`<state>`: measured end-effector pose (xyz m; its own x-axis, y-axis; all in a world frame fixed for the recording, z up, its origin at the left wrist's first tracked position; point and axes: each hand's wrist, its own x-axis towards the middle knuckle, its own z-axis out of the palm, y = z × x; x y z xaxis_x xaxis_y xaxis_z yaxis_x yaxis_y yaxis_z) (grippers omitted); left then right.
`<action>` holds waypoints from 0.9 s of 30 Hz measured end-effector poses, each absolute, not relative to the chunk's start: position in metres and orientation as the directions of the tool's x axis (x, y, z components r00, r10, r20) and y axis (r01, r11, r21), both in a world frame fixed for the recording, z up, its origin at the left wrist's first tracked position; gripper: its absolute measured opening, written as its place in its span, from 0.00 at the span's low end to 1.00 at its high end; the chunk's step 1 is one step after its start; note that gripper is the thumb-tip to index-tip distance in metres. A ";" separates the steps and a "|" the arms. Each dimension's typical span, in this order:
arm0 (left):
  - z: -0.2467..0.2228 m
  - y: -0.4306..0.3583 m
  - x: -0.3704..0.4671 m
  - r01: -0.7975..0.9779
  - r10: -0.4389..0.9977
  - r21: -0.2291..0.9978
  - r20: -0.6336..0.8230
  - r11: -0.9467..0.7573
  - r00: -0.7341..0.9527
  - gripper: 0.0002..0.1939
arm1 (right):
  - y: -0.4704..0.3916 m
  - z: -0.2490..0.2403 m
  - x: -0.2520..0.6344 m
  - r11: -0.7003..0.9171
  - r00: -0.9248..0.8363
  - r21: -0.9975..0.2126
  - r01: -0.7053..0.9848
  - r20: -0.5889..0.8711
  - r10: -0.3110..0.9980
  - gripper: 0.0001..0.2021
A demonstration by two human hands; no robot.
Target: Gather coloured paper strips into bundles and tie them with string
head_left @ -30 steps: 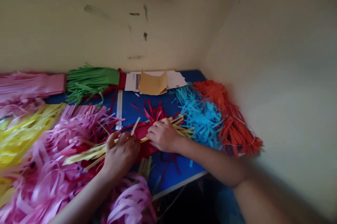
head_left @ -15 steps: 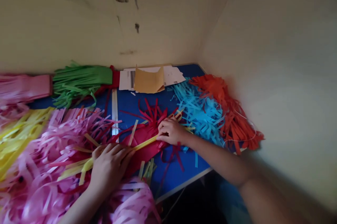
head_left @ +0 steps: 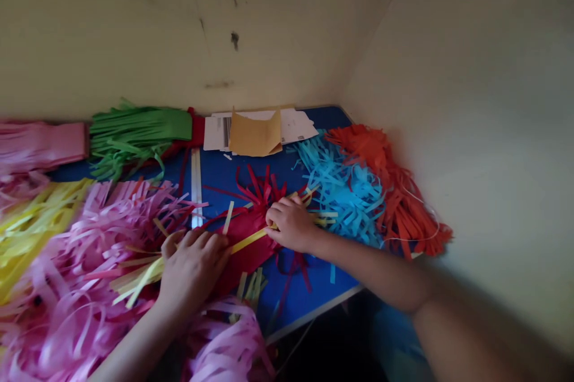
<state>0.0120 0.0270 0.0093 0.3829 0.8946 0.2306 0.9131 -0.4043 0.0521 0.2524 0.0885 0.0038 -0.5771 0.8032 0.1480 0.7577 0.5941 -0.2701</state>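
Clock: read over the view, centred on the red paper [head_left: 251,256]
Red paper: flat on the blue table [head_left: 309,301], between and partly under the hands, its fringed end at 12 to 1 o'clock
Yellow strip [head_left: 247,241]: lies across the red paper from 8 toward 2 o'clock, spanning the gap between the hands; loose yellow ends spread out past each hand
Left hand [head_left: 192,262]: at 9 o'clock, palm down, fingers half curled over the yellow strip; whether it grips or only presses, I cannot tell
Right hand [head_left: 291,223]: at 2 o'clock, nearly closed, the yellow strip pinched between thumb and bent fingers
Pink fringe [head_left: 76,286]: heaped at 9 o'clock, beside the left hand, with more pink loops [head_left: 228,340] at 6
Yellow fringe [head_left: 36,232]: at 9 o'clock, beyond the pink fringe
Pink stack [head_left: 54,143]: 10 o'clock, near the wall
Green fringe [head_left: 143,131]: between 10 and 11
Brown card [head_left: 255,134]: 12 o'clock, on white cards [head_left: 298,125]
Blue fringe [head_left: 343,185]: 2 o'clock
Orange fringe [head_left: 399,202]: between 2 and 3, touching the blue fringe, white string [head_left: 415,195] across it
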 end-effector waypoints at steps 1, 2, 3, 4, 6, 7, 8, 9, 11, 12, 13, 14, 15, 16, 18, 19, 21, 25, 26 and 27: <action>0.012 0.025 0.014 0.899 0.870 0.015 0.259 -0.438 0.419 0.09 | 0.087 0.006 0.253 0.636 -0.608 -0.223 0.739 0.186 0.772 0.04; 0.014 0.024 0.016 0.879 0.842 -0.013 0.282 -0.476 0.460 0.11 | 0.086 0.008 0.253 0.691 -0.655 -0.180 0.700 0.223 0.722 0.04; 0.016 0.023 0.018 0.858 0.815 -0.029 0.299 -0.513 0.497 0.13 | 0.086 0.009 0.253 0.748 -0.707 -0.138 0.650 0.252 0.661 0.04; 0.017 0.022 0.019 0.838 0.791 -0.033 0.314 -0.544 0.526 0.15 | 0.086 0.010 0.252 0.798 -0.755 -0.097 0.595 0.274 0.596 0.06; 0.018 0.022 0.023 0.818 0.759 -0.027 0.356 -0.575 0.546 0.15 | 0.086 0.008 0.249 0.859 -0.819 -0.008 0.512 0.297 0.491 0.09; 0.018 0.023 0.024 0.817 0.750 -0.027 0.380 -0.576 0.542 0.14 | 0.087 0.007 0.247 0.873 -0.840 0.041 0.486 0.299 0.454 0.10; 0.018 0.023 0.026 0.819 0.744 -0.031 0.400 -0.573 0.535 0.13 | 0.088 0.006 0.245 0.880 -0.856 0.087 0.467 0.294 0.425 0.11; 0.017 0.024 0.028 0.825 0.742 -0.040 0.415 -0.564 0.527 0.12 | 0.088 0.005 0.243 0.883 -0.868 0.122 0.454 0.286 0.407 0.12; 0.015 0.025 0.031 0.839 0.743 -0.057 0.436 -0.540 0.508 0.11 | 0.090 0.004 0.241 0.885 -0.882 0.155 0.439 0.261 0.392 0.13; 0.014 0.026 0.032 0.846 0.745 -0.061 0.443 -0.530 0.498 0.10 | 0.090 0.004 0.241 0.882 -0.882 0.156 0.444 0.250 0.400 0.13; 0.013 0.026 0.033 0.851 0.748 -0.058 0.447 -0.523 0.491 0.10 | 0.091 0.005 0.241 0.878 -0.879 0.153 0.453 0.239 0.412 0.12; 0.012 0.027 0.033 0.854 0.754 -0.050 0.445 -0.519 0.484 0.10 | 0.092 0.007 0.241 0.876 -0.879 0.152 0.458 0.226 0.420 0.11; 0.012 0.027 0.033 0.855 0.759 -0.037 0.440 -0.518 0.479 0.10 | 0.093 0.008 0.241 0.877 -0.881 0.154 0.456 0.215 0.421 0.11; 0.012 0.028 0.033 0.853 0.765 -0.022 0.432 -0.521 0.478 0.09 | 0.094 0.010 0.240 0.883 -0.889 0.158 0.443 0.204 0.410 0.10; 0.013 0.029 0.032 0.850 0.780 0.001 0.396 -0.527 0.484 0.09 | 0.096 0.014 0.239 0.902 -0.913 0.174 0.396 0.182 0.366 0.10; 0.014 0.030 0.032 0.850 0.790 0.008 0.374 -0.526 0.486 0.09 | 0.097 0.016 0.238 0.911 -0.925 0.184 0.369 0.173 0.339 0.10; 0.016 0.032 0.033 0.859 0.811 0.015 0.338 -0.512 0.477 0.09 | 0.097 0.018 0.236 0.924 -0.940 0.193 0.331 0.153 0.305 0.11; 0.015 0.036 0.035 0.868 0.825 0.046 0.339 -0.495 0.453 0.06 | 0.094 0.020 0.237 0.902 -0.906 0.107 0.418 0.119 0.406 0.10; 0.013 0.036 0.036 0.866 0.818 0.046 0.355 -0.499 0.452 0.08 | 0.092 0.020 0.237 0.886 -0.887 0.080 0.457 0.118 0.446 0.09; 0.011 0.037 0.036 0.865 0.811 0.041 0.373 -0.500 0.451 0.09 | 0.090 0.020 0.237 0.870 -0.868 0.061 0.490 0.127 0.480 0.09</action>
